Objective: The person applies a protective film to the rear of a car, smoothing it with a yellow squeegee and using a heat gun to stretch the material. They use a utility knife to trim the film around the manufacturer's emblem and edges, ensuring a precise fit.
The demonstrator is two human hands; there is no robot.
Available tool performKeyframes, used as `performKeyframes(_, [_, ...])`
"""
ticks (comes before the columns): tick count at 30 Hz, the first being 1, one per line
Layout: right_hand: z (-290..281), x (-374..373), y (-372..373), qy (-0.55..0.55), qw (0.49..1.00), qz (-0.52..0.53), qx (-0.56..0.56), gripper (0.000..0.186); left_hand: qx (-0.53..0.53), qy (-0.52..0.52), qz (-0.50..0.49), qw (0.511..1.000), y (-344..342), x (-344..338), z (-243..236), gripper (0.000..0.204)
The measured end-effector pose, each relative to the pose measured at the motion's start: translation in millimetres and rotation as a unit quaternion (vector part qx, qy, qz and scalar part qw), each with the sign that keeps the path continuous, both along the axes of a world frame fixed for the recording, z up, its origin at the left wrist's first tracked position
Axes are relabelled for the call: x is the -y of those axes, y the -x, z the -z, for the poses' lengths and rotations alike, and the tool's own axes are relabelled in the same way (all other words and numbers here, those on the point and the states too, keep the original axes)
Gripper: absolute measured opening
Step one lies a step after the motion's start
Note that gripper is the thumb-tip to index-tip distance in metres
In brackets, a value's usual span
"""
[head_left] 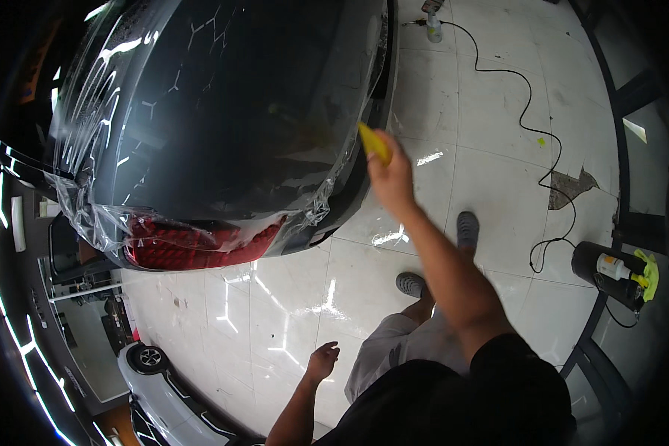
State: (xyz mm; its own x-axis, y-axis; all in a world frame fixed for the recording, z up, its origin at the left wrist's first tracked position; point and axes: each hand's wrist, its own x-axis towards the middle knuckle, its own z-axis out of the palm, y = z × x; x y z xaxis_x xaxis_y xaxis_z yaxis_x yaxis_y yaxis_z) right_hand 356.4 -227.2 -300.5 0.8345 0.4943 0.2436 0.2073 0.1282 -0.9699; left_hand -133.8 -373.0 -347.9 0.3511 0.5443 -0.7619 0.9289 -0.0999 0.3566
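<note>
My right hand (391,172) grips a yellow squeegee (373,144), its pointed end toward the edge of a dark grey car panel (223,111). Clear film (321,202) covers the panel; it bunches and wrinkles along the edges and hangs loose at the corners. Whether the squeegee touches the film, I cannot tell. Below the panel is a red tail light (201,244), partly under the film. Low in front of my body, my left hand (322,362) hangs away from the car, its fingers loosely bent and partly apart, with nothing visible in it.
A black cylindrical container (595,267) with a white bottle and yellow-green cloth stands at right. From near it a black cable (526,111) winds across the tiled floor, past a broken tile (569,189), toward a spray bottle (433,28). A white car (171,394) stands lower left.
</note>
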Motion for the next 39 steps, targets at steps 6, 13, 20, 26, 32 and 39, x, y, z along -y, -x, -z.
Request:
performKeyframes(6, [-14.8,-33.9,-33.1,0.002,0.998,-0.008,0.063,0.032,-0.059,0.019,-0.005,0.998,-13.1,-2.8,-12.4,0.022])
performKeyframes(13, [41.8,14.9,180.4,-0.024,0.967,-0.246,0.062,0.062,-0.142,0.067,0.047,0.987,-26.8,6.9,-48.2,0.028])
performKeyframes(20, [-15.5,-28.7,-17.9,-0.008,0.999,0.025,0.046,0.025,0.011,0.031,0.007,0.999,-32.1,1.1,-32.5,0.024])
performKeyframes(26, [-44.2,-41.9,33.7,0.064,0.986,0.094,0.121,0.034,-0.086,0.038,0.096,0.991,-20.2,-8.8,-34.7,0.036])
performKeyframes(32, [-26.0,-16.7,197.5,-0.041,0.994,-0.094,-0.042,0.03,-0.122,0.059,0.13,0.982,49.2,-65.9,-30.9,0.038])
performKeyframes(39, [-23.9,-35.9,73.8,0.025,0.977,0.109,-0.179,0.024,-0.034,0.027,-0.056,0.997,75.0,-125.6,-27.6,0.036])
